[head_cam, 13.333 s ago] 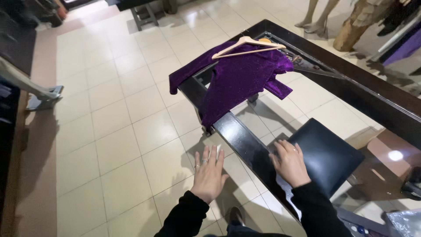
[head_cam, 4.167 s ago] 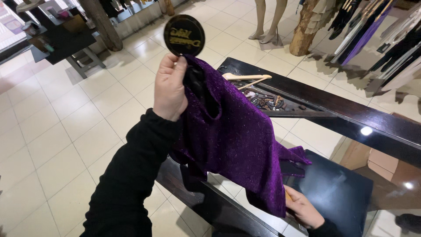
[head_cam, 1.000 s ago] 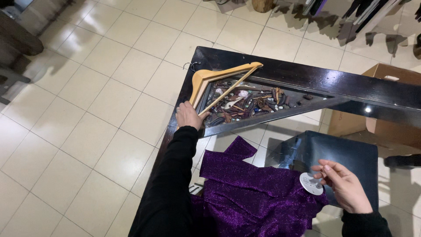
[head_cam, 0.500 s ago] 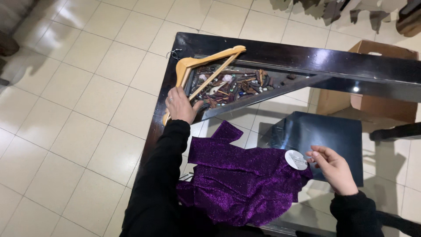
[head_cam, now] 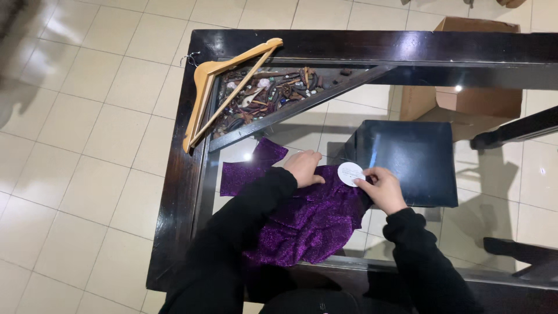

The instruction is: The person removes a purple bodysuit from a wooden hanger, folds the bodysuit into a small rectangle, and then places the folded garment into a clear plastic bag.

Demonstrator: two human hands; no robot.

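1. The sparkly purple knit garment [head_cam: 308, 218] lies spread and rumpled on the dark-framed glass-topped counter [head_cam: 180, 192], near the edge closest to the person, with one sleeve reaching out toward the left side of the glass.
2. The left hand [head_cam: 304, 167] rests on the upper edge of the garment, palm down, fingers curled loosely against the fabric; its grip is not closed around anything that can be seen, it only presses on the cloth.
3. The right hand [head_cam: 381, 189] sits at the garment's right edge, thumb and fingers pinched on a round white paper tag [head_cam: 350, 174], which it holds just above the purple fabric.
4. The two hands are near each other, with the tag between them. Whether the tag is joined to the garment cannot be told.
5. Both arms wear black sleeves [head_cam: 250, 227] that come in from the bottom of the view.
6. A flat, dark, glossy square box [head_cam: 415, 160] lies on the glass just beside the right hand, touching or almost touching the garment's right edge.
7. A light wooden clothes hanger [head_cam: 221, 87] lies at the far left corner of the counter, resting on the dark frame, well apart from the hands.
8. Under the glass at that corner, a triangular compartment holds a jumble of small dark trinkets and beads [head_cam: 261, 96].
9. A brown cardboard box [head_cam: 465, 96] shows through the glass on the pale tiled floor [head_cam: 75, 134].
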